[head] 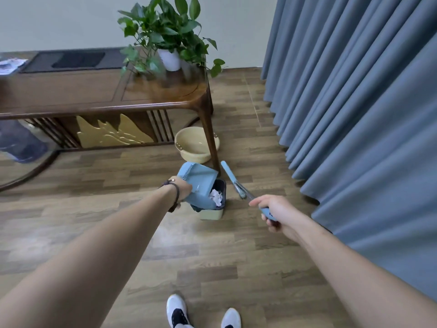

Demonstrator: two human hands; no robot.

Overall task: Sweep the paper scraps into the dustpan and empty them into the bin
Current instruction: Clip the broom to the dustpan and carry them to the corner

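Observation:
My left hand (183, 188) grips a light blue dustpan (199, 183), tipped steeply over a small pale green bin (212, 214) with a dark liner. White crumpled paper scraps (216, 197) lie inside the bin, just below the dustpan's lip. To the right of the bin, my right hand (274, 209) holds the blue handle of a hand brush (234, 181). The brush points up and away from me, its dark bristles beside the bin's right rim. My own wrist partly hides the dustpan's handle.
A dark wooden table (106, 91) with a potted plant (169, 58) stands behind the bin, one leg (210, 143) right by it. A beige basin (196, 145) sits under the table. Grey-blue curtains (354, 114) hang on the right. My white shoes (177, 311) stand on the wood floor.

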